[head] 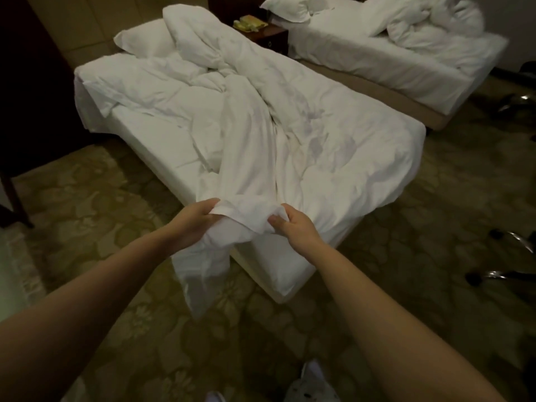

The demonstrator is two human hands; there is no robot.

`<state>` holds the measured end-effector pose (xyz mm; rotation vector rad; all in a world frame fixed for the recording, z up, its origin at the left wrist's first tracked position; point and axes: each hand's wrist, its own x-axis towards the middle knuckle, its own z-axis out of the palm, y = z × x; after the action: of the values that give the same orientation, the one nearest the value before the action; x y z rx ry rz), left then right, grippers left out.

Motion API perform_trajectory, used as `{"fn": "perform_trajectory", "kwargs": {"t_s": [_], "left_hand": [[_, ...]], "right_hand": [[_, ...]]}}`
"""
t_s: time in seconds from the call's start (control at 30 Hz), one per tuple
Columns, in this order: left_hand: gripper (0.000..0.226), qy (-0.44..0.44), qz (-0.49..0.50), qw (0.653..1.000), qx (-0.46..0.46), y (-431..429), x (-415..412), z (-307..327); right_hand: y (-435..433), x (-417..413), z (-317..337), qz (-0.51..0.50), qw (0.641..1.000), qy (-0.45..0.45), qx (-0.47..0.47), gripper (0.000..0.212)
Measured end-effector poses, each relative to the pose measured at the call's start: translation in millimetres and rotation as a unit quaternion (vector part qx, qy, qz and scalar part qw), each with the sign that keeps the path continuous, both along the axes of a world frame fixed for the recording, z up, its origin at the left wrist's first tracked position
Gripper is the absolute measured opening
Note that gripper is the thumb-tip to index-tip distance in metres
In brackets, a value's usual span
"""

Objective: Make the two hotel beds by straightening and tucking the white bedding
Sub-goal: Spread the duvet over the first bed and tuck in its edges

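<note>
Left hand [200, 217] and right hand [294, 226] clench the duvet [249, 152] end at the near bed's [162, 146] foot.
They hold it bunched, likely to pull it straight. A fold drops floorward at 6 o'clock, and the fingertips are buried in cloth. At 1 o'clock the far bed [362, 60] lies rumpled, its head end cut off.

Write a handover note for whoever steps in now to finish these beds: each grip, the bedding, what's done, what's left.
Left grip and right grip: both pinch the duvet by its foot edge, at the near bed corner.
Duvet: bunched lengthwise on the near bed, one end hanging toward the floor.
Far bed: bedding heaped near the head.
Done: nothing finished.
Left: spread, straighten and tuck both beds.
</note>
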<state>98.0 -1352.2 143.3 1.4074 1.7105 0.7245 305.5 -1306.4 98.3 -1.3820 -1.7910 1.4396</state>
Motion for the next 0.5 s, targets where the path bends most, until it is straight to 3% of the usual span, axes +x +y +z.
{"fn": "perform_trajectory", "kwargs": {"t_s": [0.2, 0.33, 0.5], "left_hand": [[0.026, 0.014, -0.100, 0.995, -0.009, -39, 10, -4], [0.020, 0.079, -0.202, 0.976, -0.028, -49, 11, -6], [0.010, 0.109, -0.237, 0.964, -0.042, -41, 3, -4]], "right_hand": [[-52, 11, -11, -0.051, 0.998, -0.014, -0.033, 0.012], [-80, 20, -13, -0.072, 0.997, -0.012, -0.010, 0.011], [-97, 9, -9, -0.071, 0.992, -0.064, 0.083, 0.044]]}}
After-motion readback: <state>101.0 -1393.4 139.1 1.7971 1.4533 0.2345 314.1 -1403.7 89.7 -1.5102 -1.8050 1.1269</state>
